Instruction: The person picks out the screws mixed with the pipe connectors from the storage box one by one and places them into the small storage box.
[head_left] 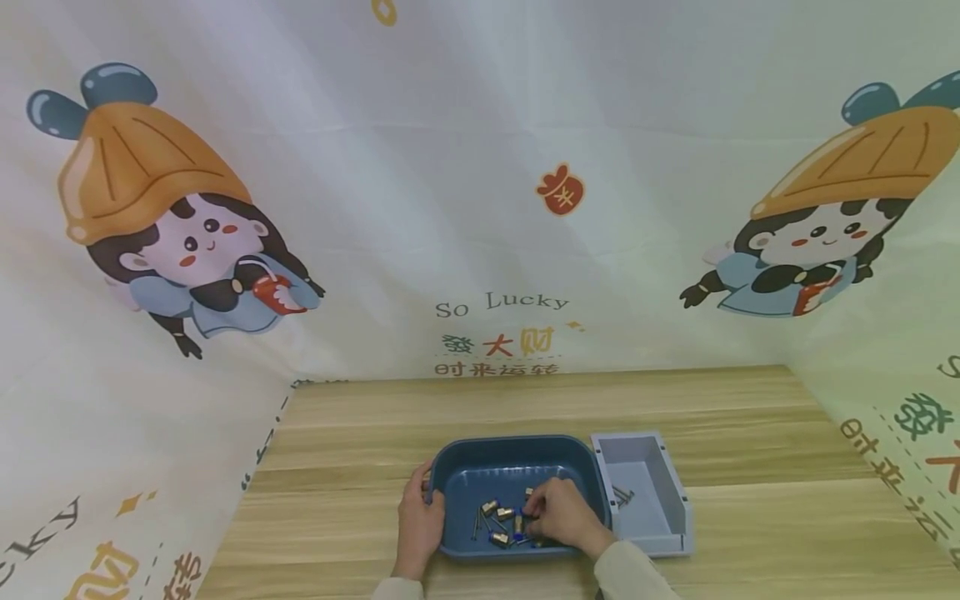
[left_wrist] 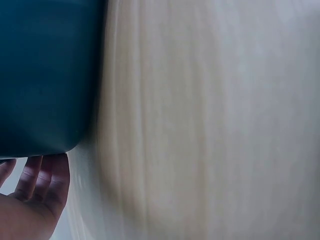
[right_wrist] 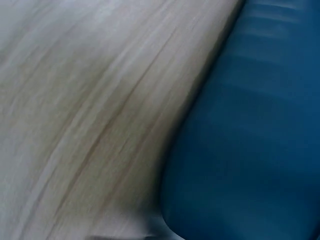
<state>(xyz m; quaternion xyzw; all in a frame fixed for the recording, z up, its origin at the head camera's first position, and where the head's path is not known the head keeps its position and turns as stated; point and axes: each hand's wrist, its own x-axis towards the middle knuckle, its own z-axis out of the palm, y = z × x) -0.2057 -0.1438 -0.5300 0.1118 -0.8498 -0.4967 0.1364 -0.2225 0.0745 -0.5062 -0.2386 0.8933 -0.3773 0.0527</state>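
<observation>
A dark blue plastic bin (head_left: 498, 483) stands on the table. My left hand (head_left: 420, 525) grips its left wall, thumb at the rim; in the left wrist view the fingers (left_wrist: 55, 175) lie against the outside of the bin. Inside the bin, my right hand (head_left: 564, 515) reaches down with bent fingers among small metal parts. Those include several brass-coloured cylinders with blue ends (head_left: 500, 540) and thin screws (head_left: 476, 525). Whether the right fingertips pinch a part is hidden. The right wrist view has only the bin's outer wall (right_wrist: 245, 145) and the table, blurred.
A light grey open tray (head_left: 652, 492) touches or nearly touches the bin's right side, with a few screws (head_left: 623, 497) at its left. The wood-grain table (head_left: 337, 467) stretches around both. Printed cloth walls (head_left: 637, 250) enclose the back and sides.
</observation>
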